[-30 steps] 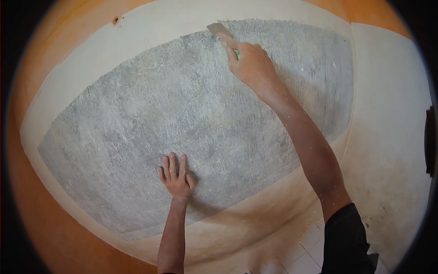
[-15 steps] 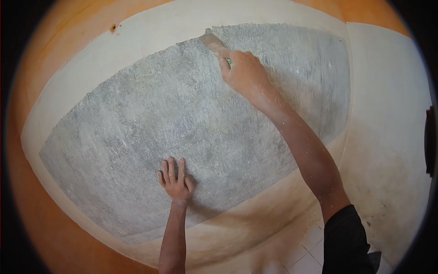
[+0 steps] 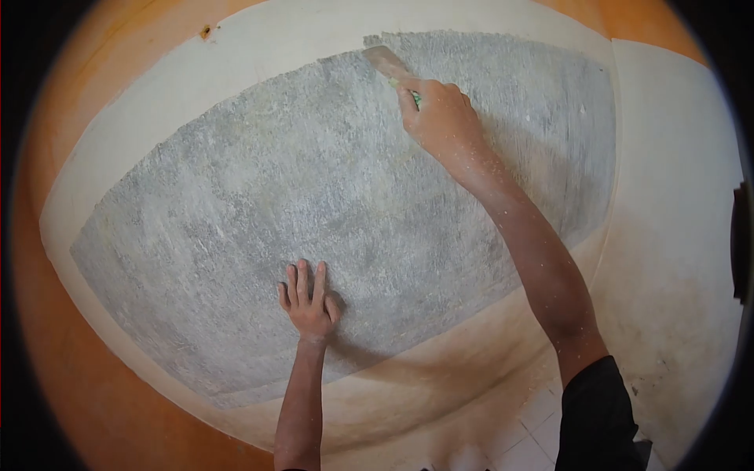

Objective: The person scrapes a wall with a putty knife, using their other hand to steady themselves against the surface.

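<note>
The scraper [image 3: 385, 63] is at the upper edge of the grey patch [image 3: 259, 188], a little right of the middle of that edge, its flat blade pointing up and to the left; whether the blade presses on the surface or sits just off it, I cannot tell. Its handle [image 3: 417, 97], greenish where it shows, lies in the right hand [image 3: 444, 118], which is closed around it over the upper part of the grey patch, the thumb along the near side. A small notch of rough grey juts above the patch's edge, just over the blade. The left hand [image 3: 310, 306] is open against the lower middle of the patch, fingers parted and pointing up, holding nothing. The right forearm [image 3: 542, 259], dotted with pale specks, crosses the right part of the patch and runs to a black sleeve [image 3: 601, 416] below and right of it. A whitish band [image 3: 196, 71] borders the patch above, with orange paint [image 3: 55, 330] beyond it to the left. A small brown-edged mark [image 3: 206, 32] is above the patch's left half. Right of the patch is a pale wall [image 3: 675, 141]; below it, at lower right, are light floor tiles [image 3: 526, 443].
</note>
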The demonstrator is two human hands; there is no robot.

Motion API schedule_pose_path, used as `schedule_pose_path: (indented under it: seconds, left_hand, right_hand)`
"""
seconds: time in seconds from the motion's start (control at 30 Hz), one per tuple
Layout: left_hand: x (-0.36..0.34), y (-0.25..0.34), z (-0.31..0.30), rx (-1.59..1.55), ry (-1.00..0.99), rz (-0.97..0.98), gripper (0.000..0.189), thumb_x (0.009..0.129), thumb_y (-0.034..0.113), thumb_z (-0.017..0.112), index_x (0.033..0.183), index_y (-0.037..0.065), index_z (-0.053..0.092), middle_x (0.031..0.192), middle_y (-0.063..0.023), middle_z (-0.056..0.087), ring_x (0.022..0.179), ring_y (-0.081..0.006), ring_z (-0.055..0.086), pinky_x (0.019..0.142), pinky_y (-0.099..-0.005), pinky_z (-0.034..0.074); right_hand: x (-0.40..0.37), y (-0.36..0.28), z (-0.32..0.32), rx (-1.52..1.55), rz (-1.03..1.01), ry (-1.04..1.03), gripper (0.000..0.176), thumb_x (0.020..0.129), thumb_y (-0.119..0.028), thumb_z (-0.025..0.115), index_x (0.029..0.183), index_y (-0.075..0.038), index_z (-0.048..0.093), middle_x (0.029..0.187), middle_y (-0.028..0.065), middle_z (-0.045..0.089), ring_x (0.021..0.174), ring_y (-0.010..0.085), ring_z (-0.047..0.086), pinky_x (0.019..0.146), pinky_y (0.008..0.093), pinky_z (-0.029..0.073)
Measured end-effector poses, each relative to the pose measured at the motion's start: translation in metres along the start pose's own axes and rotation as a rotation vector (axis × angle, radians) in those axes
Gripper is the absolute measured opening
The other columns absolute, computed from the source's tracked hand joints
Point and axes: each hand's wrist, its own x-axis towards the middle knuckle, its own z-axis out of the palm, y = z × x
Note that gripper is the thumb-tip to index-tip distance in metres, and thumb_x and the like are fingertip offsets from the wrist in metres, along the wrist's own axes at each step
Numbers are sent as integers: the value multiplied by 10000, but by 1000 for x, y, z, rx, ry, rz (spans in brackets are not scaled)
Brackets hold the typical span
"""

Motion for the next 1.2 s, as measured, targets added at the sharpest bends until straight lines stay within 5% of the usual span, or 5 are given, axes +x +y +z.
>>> schedule_pose_path:
  seconds: [0.27, 0.47, 0.57, 0.73, 1.2]
  left_hand:
    - [2, 0, 2, 7, 3, -7, 542, 841, 132, 426, 1354, 121, 600, 1500, -153, 446, 1442, -319, 333, 1205, -471, 113]
    - [0, 1, 3, 6, 0, -31, 503, 882, 171, 416, 1344, 154, 613, 1496, -141, 457, 1436, -313, 347, 1201, -480, 122]
    - [1, -1, 7, 18, 23, -13, 500, 882, 173, 421, 1343, 155, 613, 1495, -140, 458, 1438, -311, 343, 1202, -478, 122]
    - [1, 1, 3, 0, 0, -19, 527, 865, 134, 407, 1356, 125, 596, 1501, -151, 446, 1441, -319, 337, 1206, -468, 112]
    - [2, 2, 5, -11, 19, -3, 549, 836, 108, 432, 1359, 133, 598, 1504, -152, 441, 1439, -324, 337, 1200, -471, 113]
  right_hand:
    - [3, 9, 12, 29, -43, 86, 332, 980, -248, 503, 1188, -67, 689, 802, 223, 707, 729, 321, 705, 755, 437, 558]
    - [-5, -14, 2, 72, 74, -122, 334, 977, -233, 504, 1150, -15, 689, 763, 212, 700, 712, 329, 703, 750, 452, 562]
    - [-4, -7, 18, 65, -72, 92, 319, 985, -209, 487, 1140, -23, 695, 711, 208, 681, 673, 337, 691, 733, 467, 556]
    - [-13, -18, 7, 39, -42, -82, 243, 971, -123, 484, 1096, -2, 655, 772, 230, 680, 814, 365, 701, 733, 464, 572]
    - [-3, -16, 19, 81, -69, 62, 306, 980, -201, 493, 1140, -30, 690, 731, 230, 680, 696, 374, 691, 710, 458, 567]
